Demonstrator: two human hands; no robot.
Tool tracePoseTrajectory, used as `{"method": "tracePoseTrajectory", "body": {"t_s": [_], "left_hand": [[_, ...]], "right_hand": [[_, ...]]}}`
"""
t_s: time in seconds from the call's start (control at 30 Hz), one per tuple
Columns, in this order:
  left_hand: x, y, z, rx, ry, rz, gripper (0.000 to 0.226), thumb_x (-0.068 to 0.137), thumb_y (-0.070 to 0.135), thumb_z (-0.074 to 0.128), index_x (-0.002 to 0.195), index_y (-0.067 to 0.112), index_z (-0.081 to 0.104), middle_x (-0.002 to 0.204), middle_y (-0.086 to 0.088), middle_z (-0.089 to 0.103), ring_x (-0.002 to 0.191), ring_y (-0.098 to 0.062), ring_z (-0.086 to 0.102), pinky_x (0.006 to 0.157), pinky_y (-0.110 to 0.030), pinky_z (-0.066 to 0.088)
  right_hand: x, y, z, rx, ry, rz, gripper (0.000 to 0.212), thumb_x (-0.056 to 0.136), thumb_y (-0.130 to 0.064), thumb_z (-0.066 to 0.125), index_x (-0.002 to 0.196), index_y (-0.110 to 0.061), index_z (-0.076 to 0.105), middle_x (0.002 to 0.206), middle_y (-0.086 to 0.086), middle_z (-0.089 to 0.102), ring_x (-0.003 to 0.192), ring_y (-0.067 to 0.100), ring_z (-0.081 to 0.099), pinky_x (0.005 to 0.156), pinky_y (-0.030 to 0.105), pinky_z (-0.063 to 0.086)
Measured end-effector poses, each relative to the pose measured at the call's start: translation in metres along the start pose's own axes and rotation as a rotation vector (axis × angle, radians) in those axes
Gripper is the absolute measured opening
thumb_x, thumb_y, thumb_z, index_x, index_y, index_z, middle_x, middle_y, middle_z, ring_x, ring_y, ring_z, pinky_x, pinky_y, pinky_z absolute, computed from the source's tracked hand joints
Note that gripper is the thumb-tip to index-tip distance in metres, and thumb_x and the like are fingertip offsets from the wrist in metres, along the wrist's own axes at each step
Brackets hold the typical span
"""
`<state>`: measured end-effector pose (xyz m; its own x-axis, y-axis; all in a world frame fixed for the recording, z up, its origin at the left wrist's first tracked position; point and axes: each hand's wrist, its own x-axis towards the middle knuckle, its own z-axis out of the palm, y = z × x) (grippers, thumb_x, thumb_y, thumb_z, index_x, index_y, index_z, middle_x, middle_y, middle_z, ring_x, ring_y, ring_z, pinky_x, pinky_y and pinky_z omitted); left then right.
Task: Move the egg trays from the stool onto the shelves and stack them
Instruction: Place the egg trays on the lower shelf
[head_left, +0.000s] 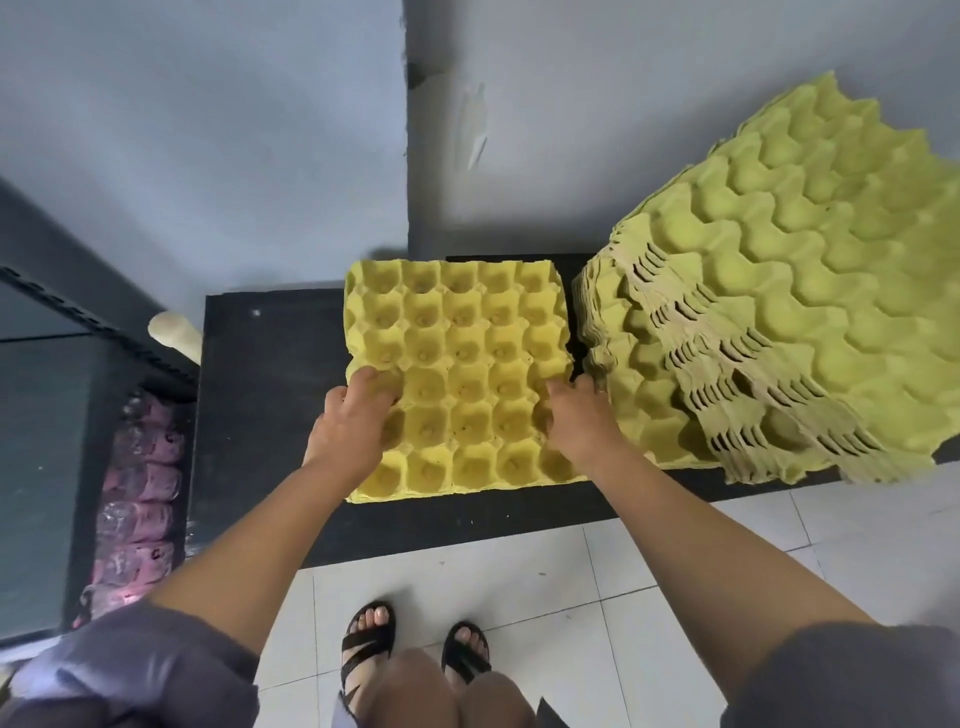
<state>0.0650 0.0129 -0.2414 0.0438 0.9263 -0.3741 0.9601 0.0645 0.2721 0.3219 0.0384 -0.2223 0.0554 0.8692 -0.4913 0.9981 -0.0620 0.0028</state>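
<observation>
Left grip (358, 410), right grip (576, 415) hold tray (467, 338) side edges.

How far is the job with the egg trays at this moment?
Done, it seems: a tall, leaning stack of yellow-green paper egg trays stands on the black surface. In hand: the left hand and right hand grip the side edges of a flat yellow paper egg tray beside that stack. Left: unclear; no stool or waiting trays are in view.

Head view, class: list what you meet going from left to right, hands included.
pink wrapped pack → pale handle → left hand → yellow egg tray → right hand → tall stack of egg trays
</observation>
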Motion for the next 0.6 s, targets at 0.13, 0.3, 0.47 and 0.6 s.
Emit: {"method": "tracePoseTrajectory", "body": {"t_s": [0.13,0.3,0.47,0.6], "left_hand": [[0.004,-0.026,-0.009,-0.022,0.001,-0.012,0.062,0.086,-0.002,0.052,0.133,0.035,0.037,0.144,0.007,0.011,0.124,-0.026,0.030,0.084,-0.039,0.048],[0.005,-0.033,-0.011,-0.300,0.101,-0.223,0.055,0.084,0.003,0.057,0.134,0.014,0.036,0.134,-0.009,0.033,0.108,-0.032,0.049,0.074,-0.041,0.045],[0.016,-0.038,-0.020,-0.396,-0.020,-0.406,0.043,0.081,0.017,0.068,0.119,0.008,0.050,0.119,-0.015,0.048,0.093,-0.031,0.054,0.067,-0.036,0.041],[0.021,-0.041,-0.024,-0.544,-0.136,-0.459,0.044,0.077,0.013,0.071,0.115,0.010,0.050,0.110,-0.012,0.053,0.089,-0.026,0.053,0.076,-0.040,0.050]], "right_hand": [[-0.002,-0.003,0.003,0.037,0.029,-0.077,0.051,0.091,-0.010,0.053,0.140,-0.018,0.039,0.125,0.014,0.041,0.112,0.035,0.049,0.091,0.040,0.048],[-0.006,-0.009,0.011,0.076,0.044,-0.065,0.047,0.093,-0.010,0.050,0.138,-0.019,0.040,0.128,0.012,0.044,0.112,0.032,0.051,0.088,0.038,0.048],[-0.009,-0.015,0.011,0.073,0.191,-0.021,0.040,0.090,-0.009,0.055,0.128,-0.015,0.045,0.117,0.012,0.051,0.108,0.033,0.052,0.084,0.037,0.048],[-0.009,-0.014,-0.001,0.633,0.164,0.204,0.051,0.081,-0.004,0.062,0.125,-0.014,0.039,0.103,0.005,0.056,0.095,0.028,0.059,0.082,0.041,0.051]]}}
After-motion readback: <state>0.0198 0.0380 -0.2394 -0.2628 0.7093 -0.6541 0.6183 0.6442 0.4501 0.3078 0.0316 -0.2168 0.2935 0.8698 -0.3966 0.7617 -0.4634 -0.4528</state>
